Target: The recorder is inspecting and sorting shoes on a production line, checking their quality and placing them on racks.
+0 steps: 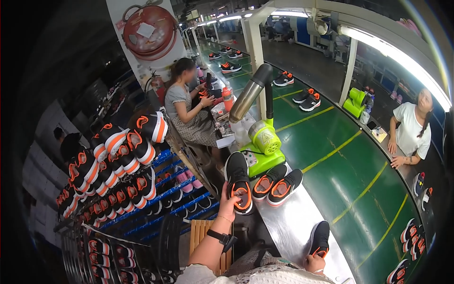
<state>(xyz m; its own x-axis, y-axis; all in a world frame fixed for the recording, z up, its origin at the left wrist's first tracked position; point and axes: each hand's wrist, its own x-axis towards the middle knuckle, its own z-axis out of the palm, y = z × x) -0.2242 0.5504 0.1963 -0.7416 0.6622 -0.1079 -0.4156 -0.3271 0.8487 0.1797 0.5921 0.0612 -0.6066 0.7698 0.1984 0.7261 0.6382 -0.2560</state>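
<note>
My left hand [228, 204] grips the heel of a black and orange sneaker [238, 181] raised over the near end of the metal worktop [288, 222]. A black strap circles that wrist. Low at the front, my right hand [315, 263] holds a second black sneaker [320, 238] with an orange lining, resting on the worktop. A pair of matching sneakers [277, 183] lies side by side just right of the raised shoe.
A green machine [261, 142] with a metal duct stands behind the shoes. A green conveyor belt [350, 180] carries several sneaker pairs. A blue rack [142, 189] of sneakers is on my left. One person sits ahead; another stands across the belt at right.
</note>
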